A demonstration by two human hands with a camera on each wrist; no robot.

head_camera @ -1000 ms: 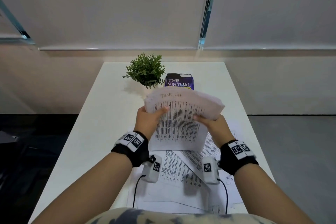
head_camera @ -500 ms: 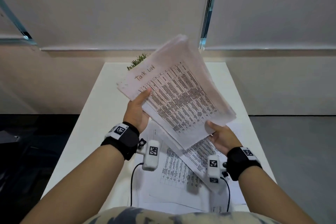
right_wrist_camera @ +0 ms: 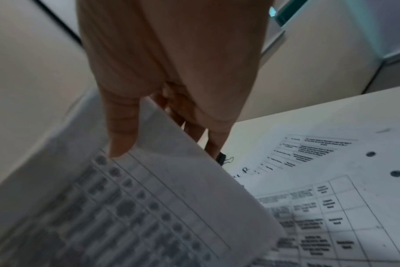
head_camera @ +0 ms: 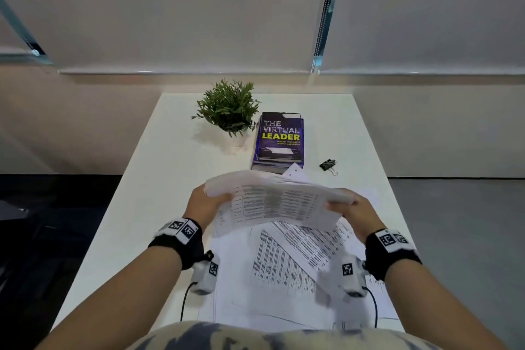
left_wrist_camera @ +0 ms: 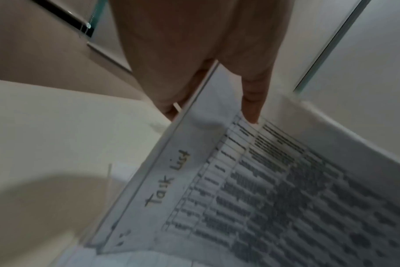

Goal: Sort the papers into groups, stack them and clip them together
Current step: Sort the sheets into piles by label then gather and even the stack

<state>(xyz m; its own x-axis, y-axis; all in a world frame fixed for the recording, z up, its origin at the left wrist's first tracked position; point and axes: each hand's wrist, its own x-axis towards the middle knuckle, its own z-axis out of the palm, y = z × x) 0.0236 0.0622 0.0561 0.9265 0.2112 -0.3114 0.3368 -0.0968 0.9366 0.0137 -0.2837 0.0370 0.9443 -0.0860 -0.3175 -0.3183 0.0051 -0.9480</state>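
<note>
The left hand [head_camera: 205,203] and right hand [head_camera: 352,212] pinch opposite ends of the paper stack [head_camera: 279,202], thumbs on top, probably squaring its edges for the binder clip [head_camera: 328,165].

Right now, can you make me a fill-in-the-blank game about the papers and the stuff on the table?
1. Both hands hold a stack of papers with "Task ____" handwritten on the top sheet.
2. The purple book says "The Virtual ____".
3. The black binder clip lies on the white table, to the ____ of the book.
4. Left of the book stands a green ____.

Missing words: List; Leader; right; plant
</note>
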